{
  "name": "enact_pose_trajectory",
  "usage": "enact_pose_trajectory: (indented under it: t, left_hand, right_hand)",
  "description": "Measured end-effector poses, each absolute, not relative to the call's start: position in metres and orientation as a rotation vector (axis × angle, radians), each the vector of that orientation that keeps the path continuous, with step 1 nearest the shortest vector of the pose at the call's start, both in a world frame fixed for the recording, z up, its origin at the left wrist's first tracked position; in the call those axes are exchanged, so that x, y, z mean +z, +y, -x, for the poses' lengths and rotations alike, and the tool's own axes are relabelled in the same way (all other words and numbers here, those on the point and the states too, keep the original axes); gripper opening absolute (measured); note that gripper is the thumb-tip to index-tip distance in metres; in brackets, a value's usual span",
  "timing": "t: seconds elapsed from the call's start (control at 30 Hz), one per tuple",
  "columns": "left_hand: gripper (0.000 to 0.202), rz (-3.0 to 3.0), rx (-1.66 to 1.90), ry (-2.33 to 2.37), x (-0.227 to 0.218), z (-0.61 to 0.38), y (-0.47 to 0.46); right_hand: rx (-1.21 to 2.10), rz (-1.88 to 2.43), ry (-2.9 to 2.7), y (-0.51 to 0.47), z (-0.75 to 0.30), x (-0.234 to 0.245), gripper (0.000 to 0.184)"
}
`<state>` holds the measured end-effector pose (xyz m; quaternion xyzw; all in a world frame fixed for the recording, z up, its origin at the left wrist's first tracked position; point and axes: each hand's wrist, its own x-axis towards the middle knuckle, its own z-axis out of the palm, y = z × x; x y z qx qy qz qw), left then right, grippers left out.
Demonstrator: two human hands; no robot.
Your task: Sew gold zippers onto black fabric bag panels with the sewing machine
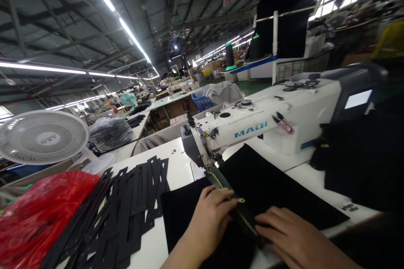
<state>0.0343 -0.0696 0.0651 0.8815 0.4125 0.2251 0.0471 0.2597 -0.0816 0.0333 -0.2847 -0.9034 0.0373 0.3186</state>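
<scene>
A zipper (248, 221) with gold teeth runs from under the sewing machine's presser foot toward me, between dark fabric pieces. My left hand (213, 214) is closed on the zipper, its fingertips beside the gold zipper pull (238, 200). Farther down the strip, my right hand (288, 232) has its fingers bent over the zipper's near end; its thumb is mostly hidden. One black fabric panel (274, 187) lies flat right of the zipper, another (179, 208) lies under my left forearm. The white sewing machine (252, 128) stands just beyond both hands.
Many black strips (126, 206) are piled left on the white table (151, 243). A red plastic bag (44, 214) and a white fan (44, 136) are farther left. Pink thread snips (284, 124) rest against the machine. Dark cloth (362, 155) fills the right side.
</scene>
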Motion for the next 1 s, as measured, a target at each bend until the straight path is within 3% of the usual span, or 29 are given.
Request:
enact_pose_trajectory:
  t: [0.13,0.2,0.3,0.4,0.8,0.9,1.0]
  left_hand:
    - [0.015,-2.501,0.959,1.416,0.082,-0.04,-0.068]
    - [0.01,-2.447,0.949,1.458,0.086,-0.04,-0.068]
    - [0.019,-2.402,0.939,1.435,0.089,-0.042,-0.069]
    - [0.035,-2.407,0.927,1.288,0.091,-0.045,-0.07]
    - [0.026,-2.567,1.024,1.175,0.092,-0.05,-0.077]
    - [0.019,-2.617,0.959,1.139,0.09,-0.052,-0.073]
    - [0.011,-2.593,1.013,1.149,0.097,-0.055,-0.065]
  right_hand:
    - [0.945,0.988,-2.174,-0.069,-0.259,0.056,0.037]
    - [1.06,0.986,-2.146,-0.066,-0.259,0.058,0.042]
    - [1.058,0.95,-2.165,-0.068,-0.258,0.058,0.042]
    - [1.017,0.967,-2.201,-0.071,-0.256,0.063,0.038]
    - [0.763,0.931,-2.315,-0.066,-0.254,0.078,0.036]
    - [0.467,0.842,-2.318,-0.071,-0.25,0.082,0.035]
    - [-0.1,0.651,-2.177,-0.087,-0.231,0.077,0.029]
